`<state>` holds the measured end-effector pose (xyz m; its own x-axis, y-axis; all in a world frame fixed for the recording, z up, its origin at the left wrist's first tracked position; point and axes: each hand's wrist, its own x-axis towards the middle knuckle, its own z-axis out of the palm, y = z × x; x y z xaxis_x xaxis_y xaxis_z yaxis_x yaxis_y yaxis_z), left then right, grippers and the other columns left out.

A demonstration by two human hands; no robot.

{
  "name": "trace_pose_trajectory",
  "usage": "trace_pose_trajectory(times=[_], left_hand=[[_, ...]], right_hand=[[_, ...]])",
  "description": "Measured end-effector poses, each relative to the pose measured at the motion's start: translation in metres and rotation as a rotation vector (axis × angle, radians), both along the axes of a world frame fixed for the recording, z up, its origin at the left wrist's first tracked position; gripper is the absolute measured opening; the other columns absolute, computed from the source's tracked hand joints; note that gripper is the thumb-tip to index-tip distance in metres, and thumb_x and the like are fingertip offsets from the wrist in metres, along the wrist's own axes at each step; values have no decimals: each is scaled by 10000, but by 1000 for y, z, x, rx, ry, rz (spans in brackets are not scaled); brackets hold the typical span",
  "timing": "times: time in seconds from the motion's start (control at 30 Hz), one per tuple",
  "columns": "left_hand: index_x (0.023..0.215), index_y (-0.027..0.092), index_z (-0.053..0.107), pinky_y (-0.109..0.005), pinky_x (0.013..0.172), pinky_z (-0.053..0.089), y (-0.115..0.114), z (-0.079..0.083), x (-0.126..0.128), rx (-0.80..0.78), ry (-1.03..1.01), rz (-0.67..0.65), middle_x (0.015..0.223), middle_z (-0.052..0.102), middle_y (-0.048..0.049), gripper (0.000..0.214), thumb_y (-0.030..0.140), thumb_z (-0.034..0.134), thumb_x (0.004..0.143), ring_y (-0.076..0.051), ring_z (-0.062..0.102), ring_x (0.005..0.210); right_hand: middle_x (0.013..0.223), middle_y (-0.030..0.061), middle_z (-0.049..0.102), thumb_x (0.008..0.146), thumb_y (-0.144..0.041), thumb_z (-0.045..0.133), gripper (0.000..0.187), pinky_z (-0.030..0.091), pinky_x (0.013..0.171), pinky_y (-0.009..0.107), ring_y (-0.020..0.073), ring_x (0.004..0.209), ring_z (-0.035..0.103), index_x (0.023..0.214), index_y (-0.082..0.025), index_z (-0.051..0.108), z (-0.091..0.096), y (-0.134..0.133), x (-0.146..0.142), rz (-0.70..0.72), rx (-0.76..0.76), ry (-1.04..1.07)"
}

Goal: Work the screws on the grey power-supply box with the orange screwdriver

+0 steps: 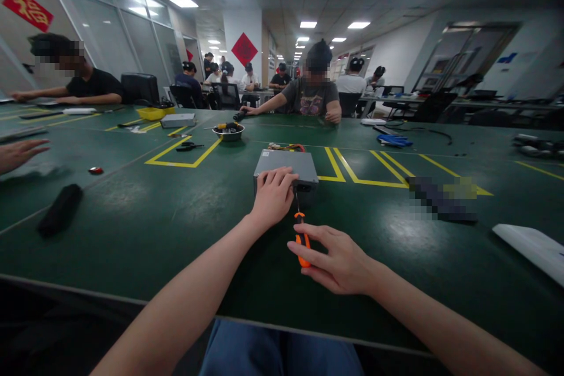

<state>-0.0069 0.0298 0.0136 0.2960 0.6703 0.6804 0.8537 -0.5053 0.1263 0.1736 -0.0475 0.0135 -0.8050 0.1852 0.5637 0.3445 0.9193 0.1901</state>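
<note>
A grey metal computer power supply [286, 161] lies on the green table in front of me, its bundle of coloured cables [288, 147] at the far side. My left hand [272, 192] rests on its top near the front edge, fingers stretched out and lying on the metal. In my right hand [332, 252] is a screwdriver [303, 241] with an orange and black handle, held between thumb and fingers. Its thin shaft points away from me toward the front face of the power supply, near the socket. Whether the tip touches a screw is too small to tell.
A metal bowl of tools [228, 132] stands beyond, left of the power supply. A black pouch-like object [60, 210] lies left, blue gloves or cloth [393, 140] at back right, a white object [531, 249] at right. A person [308, 94] sits opposite; another person's hand [22, 154] reaches in from the left.
</note>
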Motion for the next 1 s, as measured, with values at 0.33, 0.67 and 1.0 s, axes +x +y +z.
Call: trace_pose_trajectory(times=[0.33,0.67,1.0], left_hand=[[1112,247,521,-401,1000,264,0,0,0,4,2,-1,1271,530,-22,285,176,424,853,-198,416,1210],[1120,246,520,-404,1015,252,0,0,0,-6,3,-2,1279,523,-30,291,180,426,852,-203,419,1208],[1125,251,521,-403,1014,262,0,0,0,-1,0,3,1273,527,-29,297,180,432,850,-199,422,1204]], right_hand=[[1157,189,561,876,-344,495,336,529,779,329,226,1059,573,1132,-127,464,-3,2,1,-2,-46,51],[1120,185,586,855,-321,549,302,535,733,308,210,992,604,1073,-135,455,-6,3,2,18,-43,144],[1109,176,578,863,-313,519,292,530,746,322,217,983,601,1096,-140,489,-2,3,3,2,-19,98]])
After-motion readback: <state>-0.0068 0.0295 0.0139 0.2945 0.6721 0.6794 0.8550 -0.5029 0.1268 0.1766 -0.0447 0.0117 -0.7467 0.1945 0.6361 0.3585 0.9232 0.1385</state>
